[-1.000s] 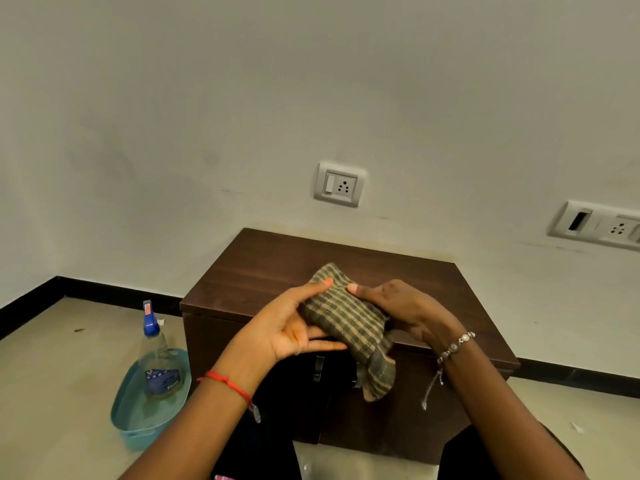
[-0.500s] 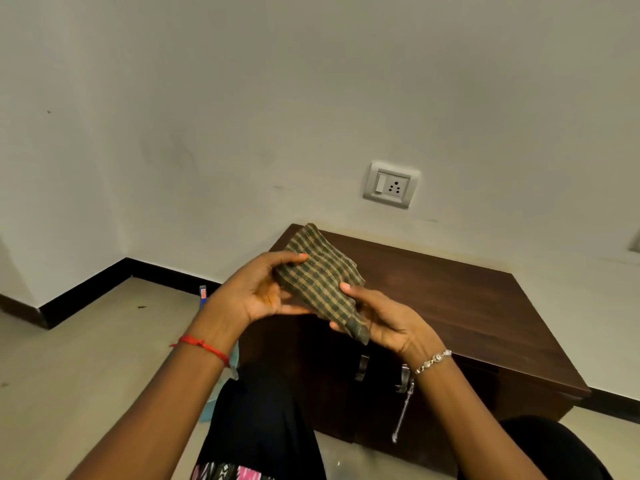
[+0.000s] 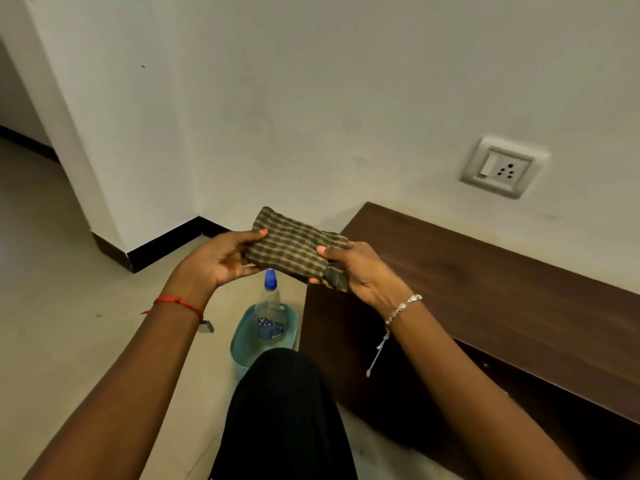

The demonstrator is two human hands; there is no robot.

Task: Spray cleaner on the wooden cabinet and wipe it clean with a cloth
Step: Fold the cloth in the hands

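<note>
A folded green-and-tan checked cloth (image 3: pixel 294 249) is held flat in the air between both hands. My left hand (image 3: pixel 218 256) grips its left edge, thumb on top. My right hand (image 3: pixel 356 268) grips its right end, where a corner hangs down. The dark wooden cabinet (image 3: pixel 491 289) stands low against the wall to the right, its left top corner just behind my right hand. Below the cloth, a clear cleaner bottle (image 3: pixel 270 315) with a blue cap stands in a teal tub (image 3: pixel 242 344) on the floor, beside the cabinet's left side.
My knee in black fabric (image 3: pixel 287 410) is raised in front of the tub. A white wall socket (image 3: pixel 500 169) sits above the cabinet. A wall corner with black skirting (image 3: pixel 156 247) juts out on the left; pale floor spreads to the left.
My view has swung left, so the cabinet now sits to the right. The cloth has been turned and flattened out between both hands, and the bottle and tub show below it again.
</note>
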